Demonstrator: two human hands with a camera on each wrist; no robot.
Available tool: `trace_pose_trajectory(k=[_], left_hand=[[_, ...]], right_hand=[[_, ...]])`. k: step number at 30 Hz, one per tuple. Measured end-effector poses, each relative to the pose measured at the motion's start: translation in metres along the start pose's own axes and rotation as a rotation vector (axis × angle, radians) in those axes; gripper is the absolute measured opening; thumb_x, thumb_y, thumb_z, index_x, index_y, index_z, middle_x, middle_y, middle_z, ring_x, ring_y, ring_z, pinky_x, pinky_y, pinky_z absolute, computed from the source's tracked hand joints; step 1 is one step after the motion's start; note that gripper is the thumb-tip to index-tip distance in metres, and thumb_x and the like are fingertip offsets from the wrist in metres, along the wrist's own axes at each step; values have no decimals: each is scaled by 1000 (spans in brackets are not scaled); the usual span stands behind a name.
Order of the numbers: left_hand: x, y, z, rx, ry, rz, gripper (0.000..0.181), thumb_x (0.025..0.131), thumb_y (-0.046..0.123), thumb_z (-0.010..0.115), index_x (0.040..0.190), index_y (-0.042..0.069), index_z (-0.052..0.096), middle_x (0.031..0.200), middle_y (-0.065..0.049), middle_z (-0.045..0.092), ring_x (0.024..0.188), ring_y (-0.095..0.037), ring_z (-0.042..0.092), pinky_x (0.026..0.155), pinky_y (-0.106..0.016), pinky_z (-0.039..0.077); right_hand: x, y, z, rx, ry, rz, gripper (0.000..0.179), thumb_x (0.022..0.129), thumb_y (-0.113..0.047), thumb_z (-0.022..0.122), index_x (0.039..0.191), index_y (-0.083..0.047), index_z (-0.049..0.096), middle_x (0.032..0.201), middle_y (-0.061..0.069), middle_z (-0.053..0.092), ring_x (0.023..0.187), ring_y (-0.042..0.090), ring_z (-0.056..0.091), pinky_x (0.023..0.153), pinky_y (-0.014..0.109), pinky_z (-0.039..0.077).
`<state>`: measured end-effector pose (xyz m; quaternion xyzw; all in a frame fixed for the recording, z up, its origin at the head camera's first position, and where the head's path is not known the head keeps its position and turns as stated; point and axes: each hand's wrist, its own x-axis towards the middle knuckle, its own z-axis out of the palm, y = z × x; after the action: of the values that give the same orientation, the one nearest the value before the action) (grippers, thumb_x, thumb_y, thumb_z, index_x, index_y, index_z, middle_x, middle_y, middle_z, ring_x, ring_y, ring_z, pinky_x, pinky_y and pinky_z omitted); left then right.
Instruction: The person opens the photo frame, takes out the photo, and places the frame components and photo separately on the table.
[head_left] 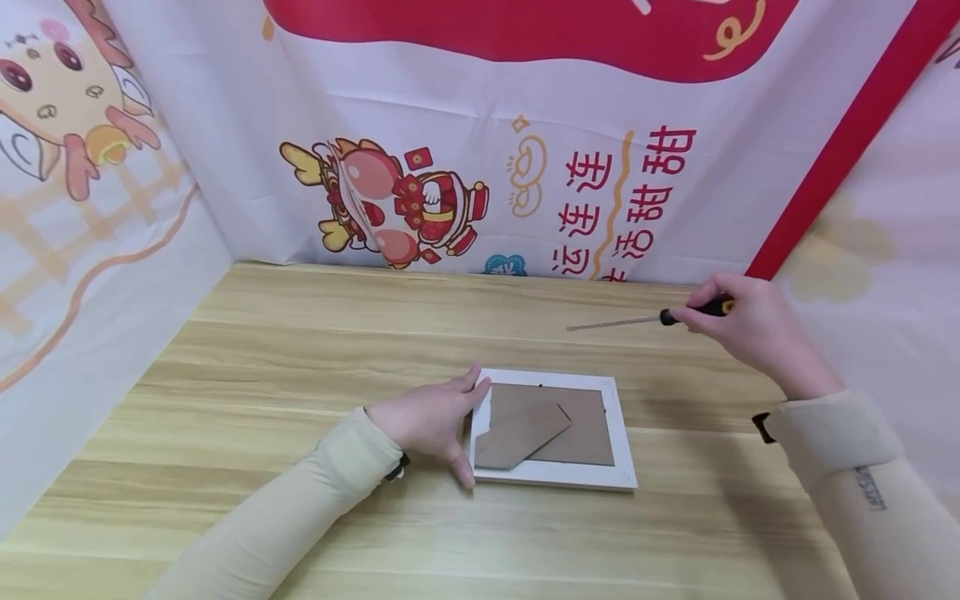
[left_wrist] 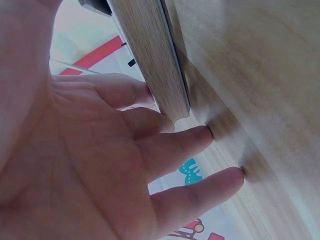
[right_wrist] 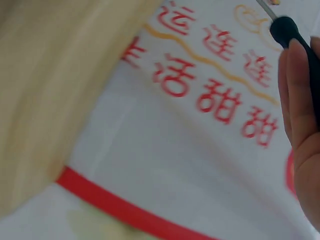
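A white-backed picture frame [head_left: 625, 450] lies face down on the wooden table. Its brown backing board [head_left: 588, 433] carries a slanted easel leg [head_left: 517, 437]. At the frame's left side is my left hand [head_left: 435, 417], thumb by the near corner and fingers by the far one. The left wrist view shows two fingers touching the frame's wood-coloured side [left_wrist: 150, 55], while two straighter fingers [left_wrist: 200, 192] reach to the tabletop. Right of the frame and raised, my right hand [head_left: 757, 325] grips a screwdriver [head_left: 697, 313] by its dark handle, the shaft pointing left.
Small dark tabs [head_left: 605, 411] stand along the backing's edges. The wooden table [head_left: 300, 333] ends at a printed cloth [head_left: 465, 108] hanging behind it. More cloth [head_left: 97, 275] hangs at the left side.
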<state>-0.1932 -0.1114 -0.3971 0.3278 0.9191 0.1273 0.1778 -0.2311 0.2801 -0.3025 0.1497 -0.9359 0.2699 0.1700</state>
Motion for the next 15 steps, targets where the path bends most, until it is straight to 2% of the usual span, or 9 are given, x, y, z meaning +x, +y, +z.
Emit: trace_pose_trajectory(k=[3, 6, 10, 12, 15], left_hand=[[0, 0, 0, 4, 1, -1, 138, 54, 57, 91, 156, -2, 20, 161, -26, 7, 147, -31, 19, 116, -38, 25], [0, 0, 0, 5, 0, -2, 137, 54, 57, 91, 156, -2, 20, 161, -26, 7, 147, -31, 19, 116, -38, 25], [0, 0, 0, 9, 3, 0, 137, 54, 57, 91, 155, -2, 21, 161, -26, 8, 147, -32, 20, 116, -39, 26], [0, 1, 0, 13, 3, 1, 136, 54, 57, 91, 155, -2, 21, 161, -26, 8, 146, -32, 21, 116, -39, 26], [1, 1, 0, 11, 2, -3, 136, 54, 57, 91, 156, -2, 22, 161, -26, 8, 146, -32, 21, 116, -39, 26]], right_hand=[[-10, 26, 1, 45, 45, 136, 25, 82, -25, 83, 89, -7, 67, 77, 6, 73, 61, 1, 60, 47, 23, 42], [-19, 48, 2, 62, 79, 244, 35, 85, -37, 79, 95, -6, 66, 73, 1, 74, 66, -8, 57, 46, 27, 39], [-28, 72, 7, 94, 123, 323, 40, 85, -40, 78, 97, -3, 67, 69, -6, 73, 71, -11, 55, 46, 26, 39], [-32, 81, 10, 102, 146, 346, 39, 86, -39, 77, 97, -3, 67, 68, -8, 72, 68, -9, 56, 46, 26, 39], [-38, 94, 16, 106, 134, 376, 39, 87, -39, 76, 98, -3, 66, 69, -6, 73, 64, -4, 57, 46, 26, 38]])
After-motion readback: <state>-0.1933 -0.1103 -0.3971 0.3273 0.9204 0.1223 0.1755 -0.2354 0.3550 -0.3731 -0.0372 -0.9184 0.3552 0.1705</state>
